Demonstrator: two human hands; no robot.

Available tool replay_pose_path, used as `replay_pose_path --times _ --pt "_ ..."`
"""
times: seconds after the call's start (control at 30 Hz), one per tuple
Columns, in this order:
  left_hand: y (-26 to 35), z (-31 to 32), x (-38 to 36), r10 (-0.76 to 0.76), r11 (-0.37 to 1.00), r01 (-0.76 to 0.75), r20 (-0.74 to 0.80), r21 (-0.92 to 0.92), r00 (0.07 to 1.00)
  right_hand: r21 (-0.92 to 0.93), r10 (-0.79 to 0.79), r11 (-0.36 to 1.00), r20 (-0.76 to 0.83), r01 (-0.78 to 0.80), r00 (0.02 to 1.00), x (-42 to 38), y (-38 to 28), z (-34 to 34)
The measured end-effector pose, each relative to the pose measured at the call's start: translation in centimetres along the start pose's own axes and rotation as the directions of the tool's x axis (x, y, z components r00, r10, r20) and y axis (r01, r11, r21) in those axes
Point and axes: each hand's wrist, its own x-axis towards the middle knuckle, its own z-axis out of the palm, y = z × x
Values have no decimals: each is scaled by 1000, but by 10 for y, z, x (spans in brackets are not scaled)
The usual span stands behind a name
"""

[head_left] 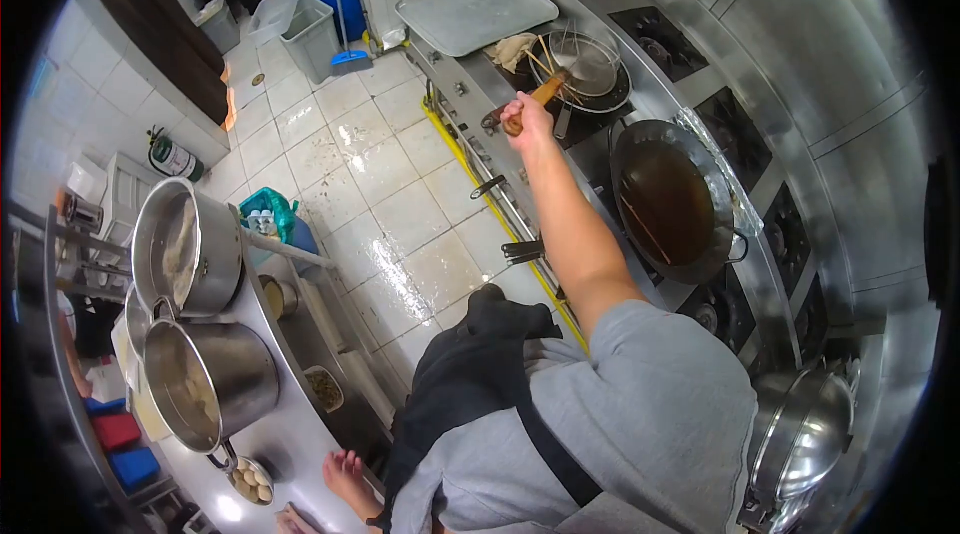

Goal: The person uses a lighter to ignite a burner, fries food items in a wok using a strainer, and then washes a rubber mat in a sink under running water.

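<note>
My right hand [529, 120] is stretched out over the stove, fingers wrapped round the wooden handle of a utensil [549, 88]. Its far end reaches into a round wire strainer [590, 66] resting with a bowl on a burner, where thin wooden sticks also lie. Nearer me on the stove stands a wide wok [672, 196] of dark brown liquid, with a long thin stick in it. My left hand [345, 475] hangs low beside the steel counter [300, 434], fingers loosely apart and holding nothing. Close to it is a bowl of pale round pieces [250, 482].
Two large pots [235, 374] stand on the left counter. A metal tray [478, 12] lies at the stove's far end. A yellow pipe [475, 169] runs along the stove front. Bins [312, 39] and a broom [351, 60] stand ahead on the wet tiled floor [380, 169].
</note>
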Motion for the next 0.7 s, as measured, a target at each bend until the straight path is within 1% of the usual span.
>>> replay_pose_path --times 0.03,0.07,0.1,0.13,0.17,0.2,0.23,0.27,0.3,0.33,0.4,0.43,0.47,0.53,0.6,0.67,0.7 --pt "-8 -26 9 -7 1000 7 -3 -3 1000 -69 -54 996 73 59 996 -9 6 -3" --pt "-18 -58 29 -13 990 2 -80 -138 997 -78 -54 995 75 60 996 -23 6 -3" --pt "-27 -76 41 -30 963 -13 -155 -271 987 -191 -95 975 103 113 990 -42 3 2" --pt "-28 -83 41 -41 961 -3 -154 -276 987 -300 -132 939 135 167 982 -63 -2 7" --pt "-17 -87 35 -72 873 -75 -279 -482 958 -348 -157 913 186 214 970 -81 -9 8" --pt "-1 -89 25 -131 747 -168 -390 -644 911 -392 -159 891 203 229 966 -93 -17 3" --pt "22 -83 9 -143 757 -151 -387 -635 911 -419 -150 877 221 233 964 -111 -28 1" --pt "48 -70 -10 -123 775 -189 -437 -603 891 -447 -143 862 238 239 961 -131 -42 0" --pt "57 -65 -19 -101 791 -225 -484 -569 869 -484 -128 842 250 238 960 -148 -57 -5" --pt "51 -75 -13 -112 801 -205 -476 -562 872 -523 -129 819 232 236 964 -162 -73 -14" --pt "36 -113 14 -1 849 -226 -430 -477 903 -558 -84 806 223 198 971 -196 -108 -33" --pt "28 -134 34 54 869 -239 -398 -434 916 -605 -76 774 200 184 977 -216 -127 -42" --pt "23 -154 56 106 886 -253 -361 -389 927 -651 -69 740 173 166 983 -237 -145 -52" --pt "13 -190 90 191 915 -278 -292 -291 937 -761 -111 634 83 135 990 -277 -176 -76" --pt "9 -207 113 190 930 -259 -264 -259 946 -852 -188 521 -46 60 981 -313 -193 -99" --pt "19 -198 116 164 954 -226 -288 -195 943 -905 -246 424 -163 -45 955 -345 -199 -118" --pt "26 -190 108 123 947 -201 -296 -251 947 -919 -275 386 -202 -84 940 -357 -205 -132"
